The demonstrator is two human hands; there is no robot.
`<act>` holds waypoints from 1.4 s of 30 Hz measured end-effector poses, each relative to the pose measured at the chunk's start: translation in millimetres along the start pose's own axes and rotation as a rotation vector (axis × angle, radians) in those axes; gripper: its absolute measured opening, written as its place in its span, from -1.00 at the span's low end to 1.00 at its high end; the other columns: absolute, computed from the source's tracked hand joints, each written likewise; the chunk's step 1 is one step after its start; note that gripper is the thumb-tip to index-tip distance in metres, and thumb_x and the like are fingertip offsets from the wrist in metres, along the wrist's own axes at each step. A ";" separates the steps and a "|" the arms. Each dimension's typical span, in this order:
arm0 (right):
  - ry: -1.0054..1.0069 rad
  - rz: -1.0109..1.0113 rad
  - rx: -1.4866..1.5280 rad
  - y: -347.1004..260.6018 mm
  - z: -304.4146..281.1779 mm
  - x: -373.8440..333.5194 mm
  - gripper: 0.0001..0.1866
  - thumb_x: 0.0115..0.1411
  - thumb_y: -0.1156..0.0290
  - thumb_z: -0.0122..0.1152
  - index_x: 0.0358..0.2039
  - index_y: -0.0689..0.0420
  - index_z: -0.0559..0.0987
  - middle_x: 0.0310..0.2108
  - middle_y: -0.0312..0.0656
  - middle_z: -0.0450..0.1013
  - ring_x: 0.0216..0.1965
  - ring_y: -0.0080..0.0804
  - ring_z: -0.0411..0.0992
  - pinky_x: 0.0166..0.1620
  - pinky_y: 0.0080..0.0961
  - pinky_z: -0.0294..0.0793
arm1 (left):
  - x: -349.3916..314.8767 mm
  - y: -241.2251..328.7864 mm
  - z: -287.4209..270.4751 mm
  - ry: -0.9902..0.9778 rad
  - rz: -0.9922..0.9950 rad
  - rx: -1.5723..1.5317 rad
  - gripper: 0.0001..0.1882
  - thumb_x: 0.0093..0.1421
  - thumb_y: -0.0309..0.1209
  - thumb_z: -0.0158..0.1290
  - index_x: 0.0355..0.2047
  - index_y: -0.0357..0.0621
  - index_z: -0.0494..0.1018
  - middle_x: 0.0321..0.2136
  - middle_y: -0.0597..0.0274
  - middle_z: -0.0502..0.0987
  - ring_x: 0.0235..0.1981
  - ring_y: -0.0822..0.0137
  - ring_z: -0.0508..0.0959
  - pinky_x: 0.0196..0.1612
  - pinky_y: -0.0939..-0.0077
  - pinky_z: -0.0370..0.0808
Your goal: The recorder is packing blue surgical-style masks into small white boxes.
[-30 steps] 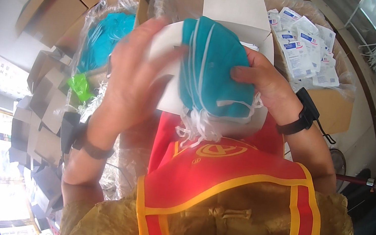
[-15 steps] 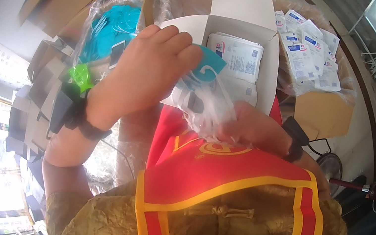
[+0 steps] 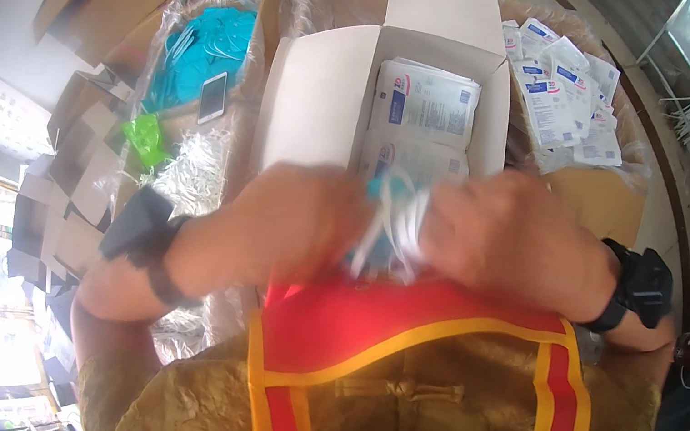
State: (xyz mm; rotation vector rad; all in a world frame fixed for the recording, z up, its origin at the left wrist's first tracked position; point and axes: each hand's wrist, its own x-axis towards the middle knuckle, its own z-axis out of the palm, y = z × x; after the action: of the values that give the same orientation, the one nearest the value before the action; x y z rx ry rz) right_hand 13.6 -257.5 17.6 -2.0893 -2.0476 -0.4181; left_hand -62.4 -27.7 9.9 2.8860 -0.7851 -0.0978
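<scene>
In front of my chest, at the near end of an open white box [image 3: 317, 100], my two hands are close together. My left hand [image 3: 304, 213] is closed at the left side of a blurred bundle with a teal piece [image 3: 373, 191] in it. Fingers of my right hand [image 3: 512, 236] are closed on the white strips [image 3: 404, 221] looping out of the bundle's right side. Motion smears the fingertips, and the hands hide part of the bundle. Flat white packets [image 3: 427, 105] with blue and red print lie in two stacks inside the box.
Left of the box, a plastic-lined carton holds teal pieces [image 3: 207, 53], with a phone [image 3: 212, 98] beside them. Nearer are thin white strips [image 3: 195, 175] and a bright green bag [image 3: 146, 139]. More packets [image 3: 560, 96] fill a lined carton at the right. Cardboard boxes [image 3: 112, 18] stand far left.
My left hand has come down from above the box's left flap, bringing the teal piece to chest height. My right hand has shifted right and up a little. The left flap is uncovered.
</scene>
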 end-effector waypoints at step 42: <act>0.725 0.732 1.812 97.8 102.9 -36.3 -0.50 0.27 0.04 0.08 0.01 0.20 0.43 -0.12 -0.10 0.50 -0.13 -0.43 0.42 -0.08 -0.51 0.36 | 26.9 -15.4 -75.3 0.228 0.149 0.689 -0.59 -0.07 -0.54 0.09 -0.14 -0.05 0.41 -0.50 0.25 0.44 -0.43 0.22 0.50 -0.47 0.32 0.43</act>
State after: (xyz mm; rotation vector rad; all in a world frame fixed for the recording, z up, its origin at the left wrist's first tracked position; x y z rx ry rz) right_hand 118.1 -261.3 -85.1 -0.9609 -0.4508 0.5598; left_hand -24.0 -18.7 81.1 3.3378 -1.1669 0.6283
